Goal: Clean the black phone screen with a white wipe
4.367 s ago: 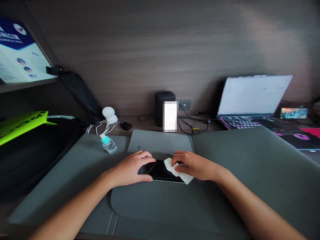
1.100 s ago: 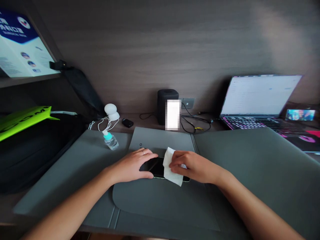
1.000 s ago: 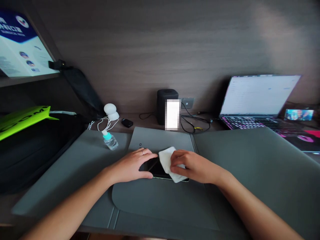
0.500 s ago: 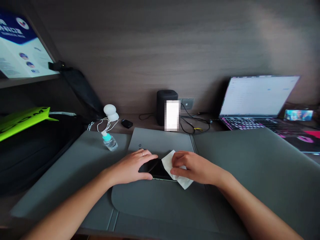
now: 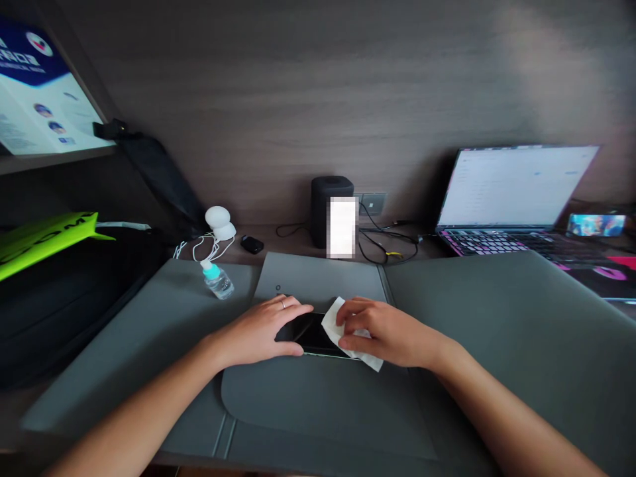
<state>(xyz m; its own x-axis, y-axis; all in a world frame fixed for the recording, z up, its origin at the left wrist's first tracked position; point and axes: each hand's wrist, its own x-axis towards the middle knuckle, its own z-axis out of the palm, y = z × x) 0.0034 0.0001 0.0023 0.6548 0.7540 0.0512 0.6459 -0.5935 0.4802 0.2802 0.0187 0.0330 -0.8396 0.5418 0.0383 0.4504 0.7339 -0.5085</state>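
A smartphone (image 5: 313, 336) with a dark screen lies flat and crosswise on a grey laptop sleeve (image 5: 318, 397). My left hand (image 5: 263, 331) grips the phone's left end, thumb on the near edge and fingers on the far edge; a ring is on one finger. Pressed onto the phone's right part is a white wipe (image 5: 334, 321), pinched by the bent fingers of my right hand (image 5: 377, 329). The wipe and right hand hide that end of the phone. To the left stands a small clear bottle (image 5: 219, 283) with a turquoise collar, apart from both hands.
Behind the sleeve are a black speaker (image 5: 320, 212), black cables (image 5: 387, 242), a white round device (image 5: 217, 222) and a small black object (image 5: 252, 244). An open laptop (image 5: 517, 192) and a lit phone (image 5: 596, 225) are at right. A black bag (image 5: 89, 298) sits at left.
The wipe's lower corner has shifted slightly up and left, and my right fingers are a little more spread on it. My left hand keeps its place on the phone.
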